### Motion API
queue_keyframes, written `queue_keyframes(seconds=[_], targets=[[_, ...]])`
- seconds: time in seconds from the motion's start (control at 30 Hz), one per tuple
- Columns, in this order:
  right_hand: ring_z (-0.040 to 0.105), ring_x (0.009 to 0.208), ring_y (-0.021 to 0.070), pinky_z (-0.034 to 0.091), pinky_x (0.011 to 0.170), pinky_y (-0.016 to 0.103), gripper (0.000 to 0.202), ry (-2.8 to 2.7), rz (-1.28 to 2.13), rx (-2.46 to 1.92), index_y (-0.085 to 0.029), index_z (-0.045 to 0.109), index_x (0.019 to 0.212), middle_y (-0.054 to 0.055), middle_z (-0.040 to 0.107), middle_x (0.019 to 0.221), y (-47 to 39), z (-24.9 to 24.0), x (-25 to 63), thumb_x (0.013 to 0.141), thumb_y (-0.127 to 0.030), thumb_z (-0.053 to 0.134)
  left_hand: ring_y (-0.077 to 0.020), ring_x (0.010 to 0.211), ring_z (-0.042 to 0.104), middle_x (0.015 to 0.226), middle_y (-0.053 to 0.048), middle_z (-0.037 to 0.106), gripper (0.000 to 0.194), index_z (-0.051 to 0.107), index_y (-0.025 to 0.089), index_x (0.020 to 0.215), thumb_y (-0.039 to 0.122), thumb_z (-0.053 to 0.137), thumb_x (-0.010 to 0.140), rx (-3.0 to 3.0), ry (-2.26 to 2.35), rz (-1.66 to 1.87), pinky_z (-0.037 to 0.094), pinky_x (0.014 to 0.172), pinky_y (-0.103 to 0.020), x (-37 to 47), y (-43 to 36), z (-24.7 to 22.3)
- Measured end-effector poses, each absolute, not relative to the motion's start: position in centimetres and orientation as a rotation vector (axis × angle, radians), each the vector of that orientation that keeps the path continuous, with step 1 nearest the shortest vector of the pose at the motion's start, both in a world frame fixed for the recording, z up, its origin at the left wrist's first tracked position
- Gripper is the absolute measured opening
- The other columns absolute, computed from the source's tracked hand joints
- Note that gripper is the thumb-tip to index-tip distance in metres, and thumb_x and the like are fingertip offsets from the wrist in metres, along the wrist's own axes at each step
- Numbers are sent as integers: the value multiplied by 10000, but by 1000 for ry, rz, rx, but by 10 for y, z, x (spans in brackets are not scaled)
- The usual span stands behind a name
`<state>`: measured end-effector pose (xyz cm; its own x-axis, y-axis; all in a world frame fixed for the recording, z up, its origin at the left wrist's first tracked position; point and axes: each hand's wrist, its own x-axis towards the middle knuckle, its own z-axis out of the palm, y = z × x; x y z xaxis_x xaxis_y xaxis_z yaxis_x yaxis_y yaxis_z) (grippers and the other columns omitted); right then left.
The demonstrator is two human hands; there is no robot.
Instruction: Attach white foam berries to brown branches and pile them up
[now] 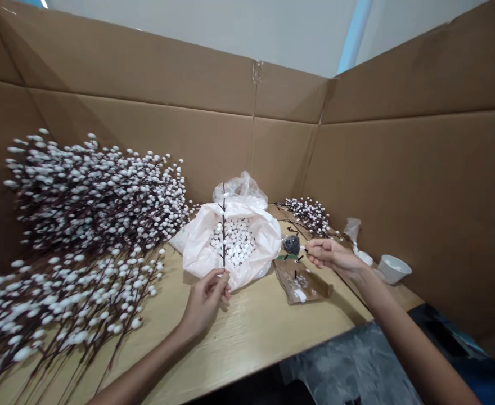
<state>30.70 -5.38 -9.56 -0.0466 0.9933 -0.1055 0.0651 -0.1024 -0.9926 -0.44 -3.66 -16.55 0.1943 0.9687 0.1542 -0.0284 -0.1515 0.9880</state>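
Fingers of the left hand (pixel 207 298) pinch 1 upright bare twig (pixel 224 228) near the bead bag (pixel 230 242); right hand (pixel 329 254) fingers pinch a small white bead (pixel 307 243).

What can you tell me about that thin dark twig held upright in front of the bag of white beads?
The twig is a thin, dark brown stem with short side spurs, mostly bare of white buds. It stands nearly upright, pinched at its lower end by the left hand above the wooden table. Behind it lies the open plastic bag of white beads; whether they touch cannot be told.
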Motion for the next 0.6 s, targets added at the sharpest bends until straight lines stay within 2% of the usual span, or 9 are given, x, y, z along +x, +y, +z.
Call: queue_keyframes(seconds=[0.13,0.23,0.4,0.6], targets=[[488,440,50,385,431,179,339,-1317,1331,-1093,-145,627,731,-16,595,569,-39,-77,254,582,-398,797,-120,464,560,578,-3,609,426,613,119,874,509,650,707,1339,988,1254,457,433,-221,-3,-35,-168],[486,440,58,391,429,190,299,-1418,1251,-949,-149,626,723,-10,594,574,-25,-70,210,643,-402,763,-110,448,554,565,3,605,436,614,120,876,515,657,697,1290,990,1299,449,423,-207,-3,-33,-169],[500,500,93,419,453,212,240,-1480,898,-818,-162,606,723,-9,571,589,-6,-82,155,716,-385,695,-109,459,559,564,6,604,440,611,124,877,520,662,694,1258,966,1319,455,425,-201,-4,-32,-169],[541,572,114,439,512,222,108,-1683,521,-854,-174,596,781,21,621,701,-3,-110,146,831,-257,549,-98,470,553,583,5,603,404,603,118,899,485,642,737,1286,964,1327,445,431,-188,-5,-30,-174]])
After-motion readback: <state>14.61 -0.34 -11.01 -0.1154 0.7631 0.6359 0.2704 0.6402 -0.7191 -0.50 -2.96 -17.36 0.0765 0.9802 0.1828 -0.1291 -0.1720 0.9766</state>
